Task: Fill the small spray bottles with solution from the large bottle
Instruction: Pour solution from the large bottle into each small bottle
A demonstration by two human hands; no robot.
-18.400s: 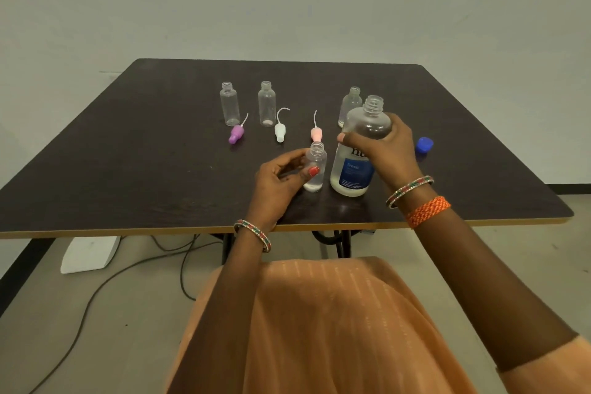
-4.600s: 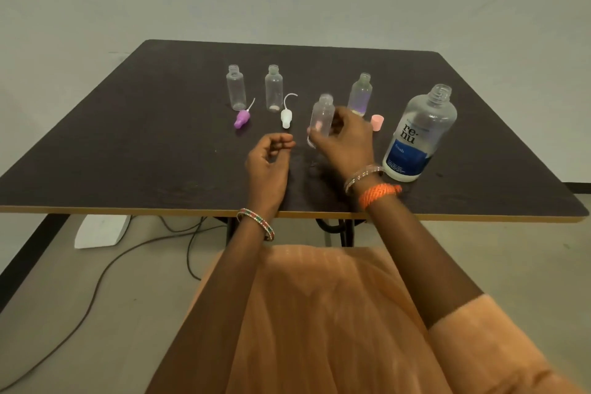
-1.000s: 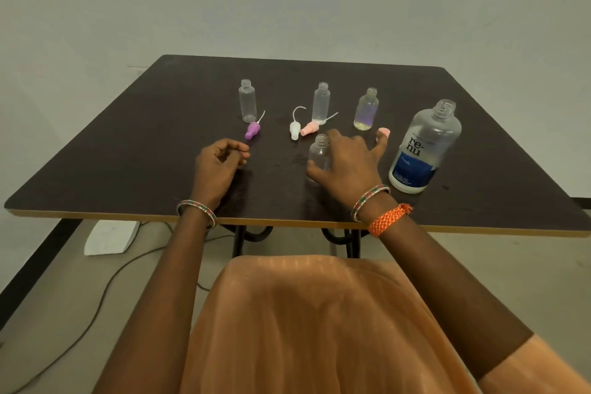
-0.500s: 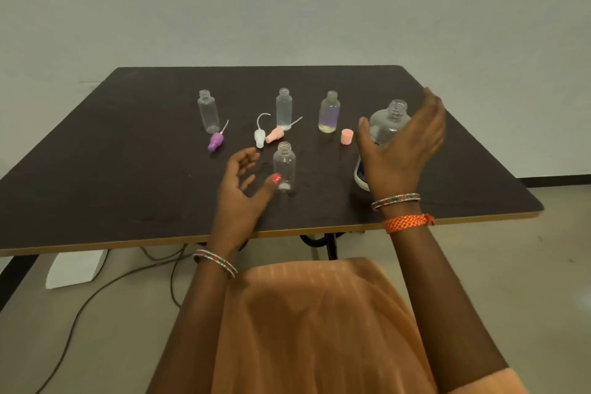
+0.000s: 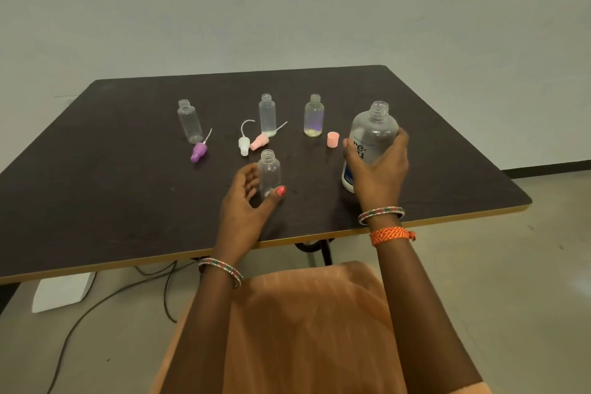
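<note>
The large clear bottle (image 5: 372, 134) with a blue label stands uncapped at the right of the dark table (image 5: 96, 189); my right hand (image 5: 379, 169) grips its body. A small empty spray bottle (image 5: 269, 171) stands upright near the front, and my left hand (image 5: 244, 201) curls round its base, thumb in front. Three more small bottles stand behind: one at the left (image 5: 189, 120), one in the middle (image 5: 267, 114) with a little liquid, one at the right (image 5: 314, 116) holding some liquid. All are uncapped.
Purple (image 5: 199, 150), white (image 5: 244, 144) and pink (image 5: 260, 140) spray tops with tubes lie between the bottles. A pink cap (image 5: 333, 139) stands beside the large bottle. The table's front edge runs just before my wrists. Cables and a white box (image 5: 60, 293) lie on the floor.
My right hand has closed round the large bottle, which it was only reaching for. My left hand has closed in on the front small bottle.
</note>
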